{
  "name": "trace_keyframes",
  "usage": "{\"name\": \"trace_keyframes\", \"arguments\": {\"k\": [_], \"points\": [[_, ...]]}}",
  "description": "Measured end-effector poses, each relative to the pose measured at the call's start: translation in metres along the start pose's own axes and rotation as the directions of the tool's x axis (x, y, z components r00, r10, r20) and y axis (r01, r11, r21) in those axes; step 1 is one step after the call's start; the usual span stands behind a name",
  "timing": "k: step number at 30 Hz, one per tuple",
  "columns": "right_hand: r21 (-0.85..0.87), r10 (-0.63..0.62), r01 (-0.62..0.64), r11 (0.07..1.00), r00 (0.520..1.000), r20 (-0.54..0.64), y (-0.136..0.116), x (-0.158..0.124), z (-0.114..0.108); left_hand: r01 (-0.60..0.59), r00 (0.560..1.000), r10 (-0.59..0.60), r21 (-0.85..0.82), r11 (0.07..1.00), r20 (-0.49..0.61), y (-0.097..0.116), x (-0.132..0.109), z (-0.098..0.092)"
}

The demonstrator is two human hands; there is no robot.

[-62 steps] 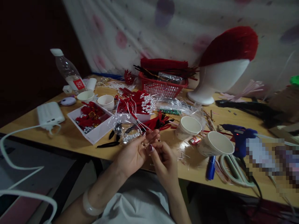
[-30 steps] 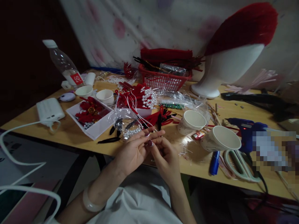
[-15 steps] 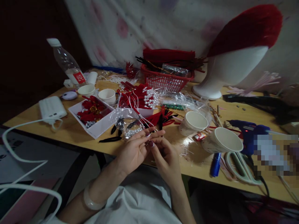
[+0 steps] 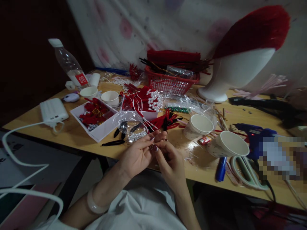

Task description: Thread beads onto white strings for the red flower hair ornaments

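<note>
My left hand (image 4: 140, 153) and my right hand (image 4: 169, 158) meet over the table's front edge, their fingertips close together. Between the thumbs and fingers is something tiny, mostly hidden, so its kind does not show. My left thumb presses towards its bent index finger, while my right thumb and index finger pinch at the same spot. Just beyond the fingertips lie thin white strings (image 4: 141, 110); whether they reach into my hands I cannot tell. A clear plastic bag of silvery white beads (image 4: 136, 136) lies beside my left fingers.
Left: an open box of red ornaments (image 4: 96, 111), a power bank (image 4: 54, 110) and a bottle (image 4: 72, 65). Behind: pearl-tipped red stems (image 4: 151, 99), a red basket (image 4: 168, 81) and a mannequin head (image 4: 242, 67). Right: two paper cups (image 4: 200, 124), scissors (image 4: 247, 172) and a glue gun (image 4: 255, 137).
The outstretched fingers of my left hand have curled in slightly. Both hands otherwise stay in the same place, still pinching together.
</note>
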State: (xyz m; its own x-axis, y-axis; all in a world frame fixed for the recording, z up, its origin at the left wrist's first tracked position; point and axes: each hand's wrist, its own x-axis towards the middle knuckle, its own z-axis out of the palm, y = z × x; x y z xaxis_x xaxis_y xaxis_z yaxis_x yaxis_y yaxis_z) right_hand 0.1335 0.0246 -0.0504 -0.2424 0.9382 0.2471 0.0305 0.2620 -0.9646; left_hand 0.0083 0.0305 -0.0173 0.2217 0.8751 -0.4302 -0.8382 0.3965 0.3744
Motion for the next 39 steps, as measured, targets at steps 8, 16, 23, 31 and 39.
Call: {"name": "trace_keyframes", "arguments": {"k": [8,16,23,31,39], "points": [[-0.009,0.005,-0.005,1.000,1.000,-0.007,0.002,0.000,0.001,-0.034,0.996,0.032,-0.021,0.999,-0.080,-0.003,0.002,-0.001],[0.055,0.005,-0.003,0.998,0.999,-0.040,0.001,-0.001,0.002,-0.032,0.996,0.029,-0.045,0.998,-0.080,-0.006,0.004,-0.004],[0.114,-0.002,0.013,0.993,0.995,-0.098,0.000,-0.001,0.002,-0.075,0.995,0.073,-0.036,0.997,-0.067,-0.011,0.004,-0.002],[0.119,-0.008,0.022,0.993,0.993,-0.115,0.003,-0.003,0.001,-0.112,0.993,0.112,0.014,0.994,-0.028,-0.015,0.003,-0.004],[0.118,0.005,0.007,0.993,0.995,-0.103,0.000,-0.001,0.003,-0.160,0.987,0.161,0.020,0.987,-0.012,-0.017,0.006,-0.008]]}}
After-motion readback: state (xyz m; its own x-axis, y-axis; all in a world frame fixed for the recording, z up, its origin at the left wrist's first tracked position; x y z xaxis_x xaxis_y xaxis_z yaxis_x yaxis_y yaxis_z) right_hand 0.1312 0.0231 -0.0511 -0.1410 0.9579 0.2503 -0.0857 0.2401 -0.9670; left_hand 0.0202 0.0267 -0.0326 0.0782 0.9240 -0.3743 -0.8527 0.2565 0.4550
